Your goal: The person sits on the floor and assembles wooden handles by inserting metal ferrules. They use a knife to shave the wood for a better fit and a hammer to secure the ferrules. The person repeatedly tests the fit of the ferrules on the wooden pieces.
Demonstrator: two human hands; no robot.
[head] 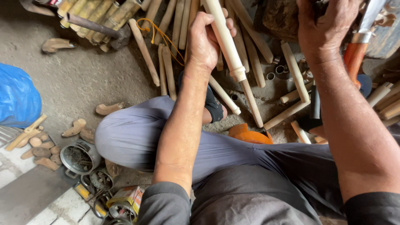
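Note:
My left hand (207, 39) grips a pale round wooden handle (227, 43) that runs upward out of view and ends below in a white ring. My right hand (326, 26) rests at the top right on a dark wooden block (280, 17), fingers bent over its edge; whether it grips anything I cannot tell. Just right of that hand stands a tool with an orange-red handle and a metal collar (355, 52). I sit cross-legged in grey trousers (137, 133).
Several pale wooden sticks (166, 68) and bamboo pieces (93, 14) lie on the concrete floor ahead. A blue bag (16, 98) sits at left. Small carved wooden pieces (75, 128), round tins of hardware (79, 158) and an orange object (248, 134) lie near my legs.

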